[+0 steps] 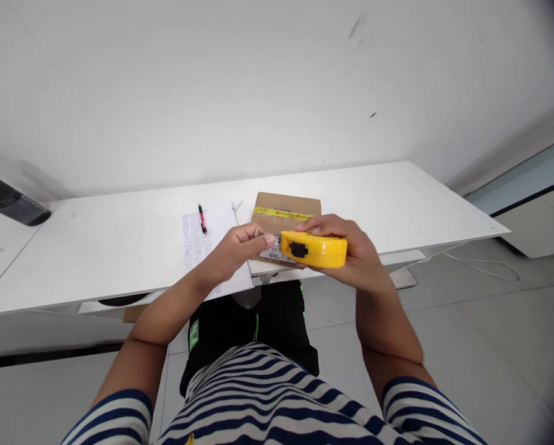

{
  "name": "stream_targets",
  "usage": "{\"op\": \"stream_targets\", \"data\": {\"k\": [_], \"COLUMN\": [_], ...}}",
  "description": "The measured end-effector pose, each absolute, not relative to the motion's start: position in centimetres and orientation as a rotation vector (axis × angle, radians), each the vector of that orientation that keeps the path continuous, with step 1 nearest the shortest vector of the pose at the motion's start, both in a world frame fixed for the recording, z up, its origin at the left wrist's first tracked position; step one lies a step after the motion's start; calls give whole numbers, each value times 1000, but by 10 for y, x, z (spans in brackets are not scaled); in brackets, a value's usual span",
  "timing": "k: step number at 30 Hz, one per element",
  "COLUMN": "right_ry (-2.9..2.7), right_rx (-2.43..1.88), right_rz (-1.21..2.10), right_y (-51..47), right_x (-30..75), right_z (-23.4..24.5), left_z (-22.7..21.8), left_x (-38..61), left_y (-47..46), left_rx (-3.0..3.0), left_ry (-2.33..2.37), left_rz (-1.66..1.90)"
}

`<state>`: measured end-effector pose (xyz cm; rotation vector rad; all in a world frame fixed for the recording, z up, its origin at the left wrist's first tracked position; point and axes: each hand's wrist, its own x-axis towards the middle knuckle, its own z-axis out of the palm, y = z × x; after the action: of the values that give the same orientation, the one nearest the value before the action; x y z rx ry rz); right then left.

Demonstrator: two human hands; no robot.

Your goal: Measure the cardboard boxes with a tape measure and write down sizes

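Observation:
My right hand is wrapped round a yellow tape measure with a black slide button on its side. Between the thumb and fingers of my left hand the end of the measuring blade is pinched, a short piece of it showing out of the case. Both hands are raised over the near side of a brown cardboard box on the white table. Yellow printed tape runs across the box top. A white label on the box is partly covered by my hands.
Left of the box lies a notebook with handwriting on one page, and a red and black pen rests on it. A dark cylindrical object stands at the far left. The white table backs onto a wall.

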<state>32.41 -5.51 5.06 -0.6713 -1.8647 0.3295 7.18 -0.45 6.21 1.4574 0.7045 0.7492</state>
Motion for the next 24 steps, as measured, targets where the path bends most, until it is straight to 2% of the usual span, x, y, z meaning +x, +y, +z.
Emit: {"op": "stream_targets", "data": {"k": [9,15,24], "right_ry": [-1127,-1198,-1320], "right_rx": [-1017,-1153,-1173], "right_rz": [413,539,555], "right_y": [-38,-28,-19], "right_x": [429,434,402], "right_z": [11,-17,-15], "left_z": [54,37,26], "left_x": [41,53,84], "left_y": [102,100,99], "left_rx": [1250,1426,1528], "left_ry": [1120,1137,1180], "left_rz": [1017,729,651]}}
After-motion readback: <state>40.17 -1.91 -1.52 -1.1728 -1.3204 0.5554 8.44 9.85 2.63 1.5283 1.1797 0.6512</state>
